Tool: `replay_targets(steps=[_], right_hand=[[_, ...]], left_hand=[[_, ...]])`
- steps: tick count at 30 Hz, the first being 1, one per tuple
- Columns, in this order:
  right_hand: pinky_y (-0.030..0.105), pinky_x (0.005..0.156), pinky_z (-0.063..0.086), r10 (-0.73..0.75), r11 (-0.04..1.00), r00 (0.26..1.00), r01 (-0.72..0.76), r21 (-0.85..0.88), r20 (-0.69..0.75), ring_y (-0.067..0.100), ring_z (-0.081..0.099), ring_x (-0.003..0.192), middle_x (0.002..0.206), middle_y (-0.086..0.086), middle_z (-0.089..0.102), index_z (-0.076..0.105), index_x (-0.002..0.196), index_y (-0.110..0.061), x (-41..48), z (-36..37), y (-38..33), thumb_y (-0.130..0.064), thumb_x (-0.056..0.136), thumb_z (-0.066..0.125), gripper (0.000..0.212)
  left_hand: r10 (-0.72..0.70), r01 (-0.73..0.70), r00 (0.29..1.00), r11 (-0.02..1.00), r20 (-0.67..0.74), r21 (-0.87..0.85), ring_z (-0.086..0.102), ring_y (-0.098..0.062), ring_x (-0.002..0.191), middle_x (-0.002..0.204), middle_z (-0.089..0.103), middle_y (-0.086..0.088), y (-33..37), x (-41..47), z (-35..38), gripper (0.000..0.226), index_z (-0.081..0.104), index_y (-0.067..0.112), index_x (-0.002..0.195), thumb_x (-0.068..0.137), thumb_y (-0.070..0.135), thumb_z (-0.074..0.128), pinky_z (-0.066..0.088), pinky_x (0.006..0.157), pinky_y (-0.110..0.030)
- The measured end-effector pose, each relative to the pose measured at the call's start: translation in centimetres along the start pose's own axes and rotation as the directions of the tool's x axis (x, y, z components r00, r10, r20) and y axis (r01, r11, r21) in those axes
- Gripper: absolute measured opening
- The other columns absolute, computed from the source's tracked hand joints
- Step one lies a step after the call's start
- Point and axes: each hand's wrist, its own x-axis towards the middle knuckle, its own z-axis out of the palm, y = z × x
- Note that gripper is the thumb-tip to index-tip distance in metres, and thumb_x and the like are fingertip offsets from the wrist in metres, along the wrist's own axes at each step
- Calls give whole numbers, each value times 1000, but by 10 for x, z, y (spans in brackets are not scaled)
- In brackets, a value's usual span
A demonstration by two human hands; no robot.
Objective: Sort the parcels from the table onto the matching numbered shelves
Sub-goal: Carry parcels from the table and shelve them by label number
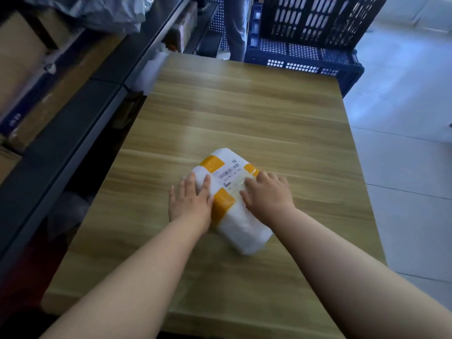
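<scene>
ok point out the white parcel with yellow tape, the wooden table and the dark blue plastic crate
white parcel with yellow tape (223, 204): head view, on its middle tape band
wooden table (244, 113): head view, bare top beyond the parcel
dark blue plastic crate (300, 48): head view, its perforated side

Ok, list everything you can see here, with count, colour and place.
parcel: one, white with yellow tape, mid-table
table: one, light wood, centre
shelves: one rack, dark, left
boxes: several, brown, on shelves
bag: one, grey, top left, on shelves
crates: two, dark blue, beyond table's far end
person: one, grey trousers, standing by crates
floor: pale tiles, right
left hand: flat on parcel's left side
right hand: resting on parcel's right side
</scene>
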Motion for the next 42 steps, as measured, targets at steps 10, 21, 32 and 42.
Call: replay_targets(steps=[10, 21, 32, 42], right_hand=[[44, 103, 37, 215, 801, 941, -322, 504, 260, 32, 41, 128, 139, 12, 44, 38, 140, -24, -7, 35, 30, -63, 85, 46, 67], [6, 74, 44, -65, 263, 998, -1, 965, 19, -11, 60, 94, 102, -23, 65, 56, 109, -41, -70, 28, -17, -24, 83, 71, 34], [42, 92, 52, -236, 172, 940, 290, 941, -246, 7, 57, 114, 126, -10, 57, 41, 138, -29, -181, -59, -139, -57, 67, 66, 80], [50, 96, 47, -667, -93, 657, 393, 915, -350, 19, 54, 122, 134, -3, 55, 37, 141, -33, -355, -79, -315, -52, 79, 63, 70]], left_hand=[[-165, 376, 926, 486, 340, -789, 37, -30, 135, 151, 34, -10, 5, -46, 38, 84, 9, 30, 151, 85, 61, 50, 31, 111, -43], [-364, 142, 919, -53, 152, -988, 48, -15, 125, 144, 43, 1, -14, -128, 41, 92, 20, 30, 148, 75, 46, 73, 41, 106, -41], [-546, -83, 796, 330, -261, -940, 24, 31, 106, 141, 9, 27, -109, -324, -8, 88, 2, 52, 144, 74, 55, 55, 21, 88, -5], [-780, 72, 437, 526, -447, -847, 0, 19, 136, 149, -4, 38, -193, -581, 33, 71, -7, 67, 127, 76, 73, 41, 13, 101, -3]])
